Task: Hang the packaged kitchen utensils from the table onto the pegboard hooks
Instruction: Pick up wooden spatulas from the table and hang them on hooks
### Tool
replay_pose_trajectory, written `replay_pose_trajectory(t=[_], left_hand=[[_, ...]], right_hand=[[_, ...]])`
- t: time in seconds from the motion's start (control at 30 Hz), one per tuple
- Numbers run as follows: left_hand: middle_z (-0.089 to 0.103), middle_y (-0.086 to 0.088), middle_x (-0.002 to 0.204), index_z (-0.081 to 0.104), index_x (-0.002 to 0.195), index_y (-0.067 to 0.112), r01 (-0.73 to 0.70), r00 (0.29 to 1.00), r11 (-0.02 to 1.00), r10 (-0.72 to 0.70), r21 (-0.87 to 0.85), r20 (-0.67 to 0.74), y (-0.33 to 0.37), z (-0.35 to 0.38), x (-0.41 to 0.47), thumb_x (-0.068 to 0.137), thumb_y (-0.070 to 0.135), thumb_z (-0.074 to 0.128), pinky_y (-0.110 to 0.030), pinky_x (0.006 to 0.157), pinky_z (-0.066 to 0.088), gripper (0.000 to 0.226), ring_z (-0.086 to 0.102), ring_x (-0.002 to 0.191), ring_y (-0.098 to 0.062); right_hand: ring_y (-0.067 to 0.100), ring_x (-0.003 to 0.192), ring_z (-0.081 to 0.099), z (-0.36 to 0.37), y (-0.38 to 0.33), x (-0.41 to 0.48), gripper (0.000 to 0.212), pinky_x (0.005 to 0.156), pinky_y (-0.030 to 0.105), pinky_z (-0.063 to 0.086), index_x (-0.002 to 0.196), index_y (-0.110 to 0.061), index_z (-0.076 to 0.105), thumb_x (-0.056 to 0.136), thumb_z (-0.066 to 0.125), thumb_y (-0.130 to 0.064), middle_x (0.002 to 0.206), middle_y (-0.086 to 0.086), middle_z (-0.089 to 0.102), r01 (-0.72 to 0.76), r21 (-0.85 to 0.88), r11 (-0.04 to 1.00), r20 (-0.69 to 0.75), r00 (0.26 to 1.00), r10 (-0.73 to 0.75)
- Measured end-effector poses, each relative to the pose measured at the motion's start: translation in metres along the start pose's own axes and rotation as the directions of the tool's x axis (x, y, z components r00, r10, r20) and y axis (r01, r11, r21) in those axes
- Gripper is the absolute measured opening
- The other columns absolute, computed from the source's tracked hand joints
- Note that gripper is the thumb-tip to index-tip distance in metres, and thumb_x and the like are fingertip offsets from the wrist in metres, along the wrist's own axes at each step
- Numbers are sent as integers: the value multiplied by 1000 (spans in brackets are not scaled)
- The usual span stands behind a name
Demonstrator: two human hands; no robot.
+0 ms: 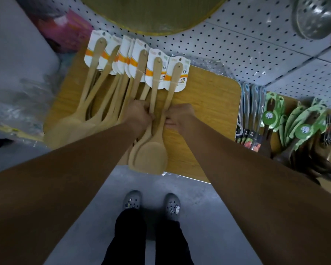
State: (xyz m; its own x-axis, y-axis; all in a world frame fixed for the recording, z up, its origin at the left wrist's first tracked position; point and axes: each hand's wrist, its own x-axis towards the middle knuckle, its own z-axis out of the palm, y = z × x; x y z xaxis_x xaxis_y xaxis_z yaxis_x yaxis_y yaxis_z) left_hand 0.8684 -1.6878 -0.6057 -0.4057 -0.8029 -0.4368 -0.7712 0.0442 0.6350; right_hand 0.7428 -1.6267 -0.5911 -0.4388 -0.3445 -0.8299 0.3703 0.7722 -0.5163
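Fingers [148, 109] of the left hand [139, 115] and right hand [181, 114] curl tight around the thin handles of two wooden spatulas [151, 155] on the desk [208, 104].

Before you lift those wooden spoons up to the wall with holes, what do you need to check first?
1. Left hand grips the handles of the pale wooden spatulas with white-and-orange cards: ok.
2. Right hand holds the same bunch, its fingers curled at the handles: ok.
3. Held bunch is separate from the other carded spatulas on the wood-grain table: not ok, the handles overlap their neighbours.
4. Hanging holes in the cards line up: cannot tell.
5. A free hook on the white pegboard: cannot tell, no empty hook shows.
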Motion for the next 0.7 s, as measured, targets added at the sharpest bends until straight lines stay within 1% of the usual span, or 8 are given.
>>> replay_pose_trajectory(t=[0.13,0.23,0.3,0.4,0.43,0.53,0.63,0.7], left_hand=[[70,-4,108,69,116,8,54,998,990,-49,-131,44,-5,-6,-23,83,12,75,-21,82,44,34,60,94,-12],[69,-6,109,70,111,8,111,992,971,-96,-210,80,-4,-7,-48,82,10,75,-25,84,50,29,63,95,-15],[70,-6,109,70,108,10,146,988,957,-128,-251,88,0,-7,-65,82,10,77,-27,86,54,27,64,93,-17],[69,-4,104,70,108,5,161,985,948,-134,-275,112,6,-4,-91,82,9,77,-4,67,46,27,63,91,-15],[70,-4,104,71,107,5,154,984,948,-123,-279,125,8,-2,-101,81,9,78,-2,65,44,28,62,91,-13],[72,-4,100,73,104,6,143,976,947,-85,-288,203,15,8,-131,76,8,82,-13,76,49,29,65,90,-12],[69,-5,90,71,104,2,120,950,934,-9,-336,313,34,11,-169,76,-2,79,-13,69,51,29,64,82,-14],[71,-12,96,70,107,-1,97,925,929,48,-357,376,48,12,-192,77,-6,77,-14,69,54,31,66,85,-19]], right_hand=[[29,85,76,-27,18,-30,26,76,45,63,110,-4,67,85,75,0,97,17,75,1,126,992,-24,1000,2],[28,81,75,-49,38,-57,29,71,42,64,112,0,66,84,75,3,95,18,74,21,187,982,-36,999,-15],[28,77,74,-64,51,-79,23,66,37,64,107,1,65,86,72,6,94,20,73,36,238,971,-44,999,-27],[30,77,72,-82,76,-112,13,67,35,63,93,-4,64,88,69,8,93,21,71,75,295,953,-55,997,-61],[31,78,72,-87,86,-122,13,70,35,63,92,-5,64,88,68,7,94,21,70,88,315,945,-61,995,-73],[33,81,73,-103,125,-154,13,73,39,63,97,-3,65,88,69,5,95,21,71,95,387,917,-92,994,-64],[32,81,74,-122,163,-194,22,70,38,63,110,5,64,88,68,4,94,20,73,84,455,886,-131,991,-26],[35,86,73,-139,185,-223,20,76,39,63,110,7,65,90,65,5,98,23,72,103,497,862,-161,987,-25]])
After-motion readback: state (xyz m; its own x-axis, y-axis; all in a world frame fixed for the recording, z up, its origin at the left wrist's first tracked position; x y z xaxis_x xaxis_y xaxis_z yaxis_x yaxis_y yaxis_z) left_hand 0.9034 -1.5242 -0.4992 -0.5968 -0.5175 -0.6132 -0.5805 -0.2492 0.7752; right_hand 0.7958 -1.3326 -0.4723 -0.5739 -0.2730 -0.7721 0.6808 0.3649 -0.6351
